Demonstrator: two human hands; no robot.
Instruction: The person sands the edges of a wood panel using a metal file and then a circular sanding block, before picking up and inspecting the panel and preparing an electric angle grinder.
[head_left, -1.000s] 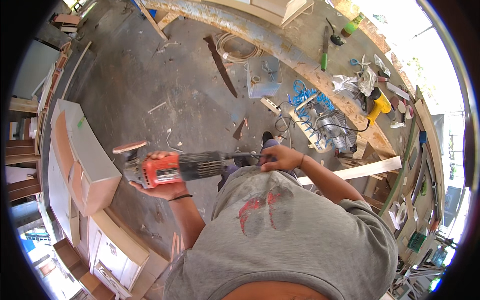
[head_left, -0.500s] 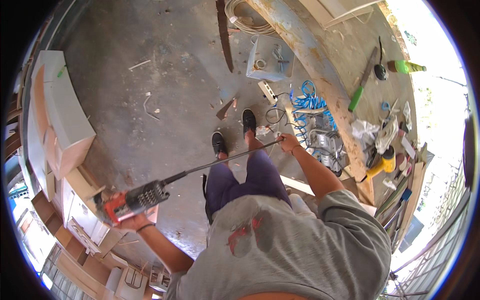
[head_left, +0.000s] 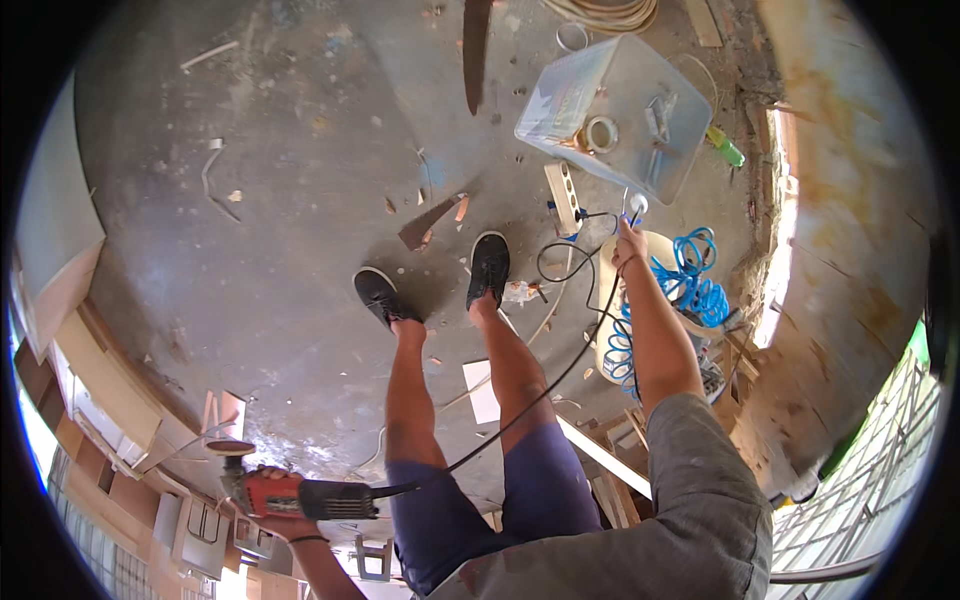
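Note:
My left hand (head_left: 275,500) is wrapped round the red and black body of an angle grinder (head_left: 320,498), held low at the left with its round brown disc (head_left: 231,448) facing up. A black power cord (head_left: 530,408) runs from the grinder's rear across my legs up to my right hand (head_left: 628,243). That hand is closed on the cord's far part, beside a small white round piece (head_left: 638,203); the exact grip is partly hidden by the fingers. Just left of it lies a white power strip (head_left: 563,197) with a black plug and cord in it.
A clear plastic bin (head_left: 625,110) holding a tape roll stands ahead of my right hand. Coiled blue air hose (head_left: 700,285) lies to its right. Wood scraps (head_left: 430,222) and debris litter the concrete floor. Pale panels (head_left: 60,230) stand at the left edge.
My right hand has reached forward toward the power strip with the cord, which now hangs slacker. My left hand has lowered the grinder closer to my body. The view has shifted downward.

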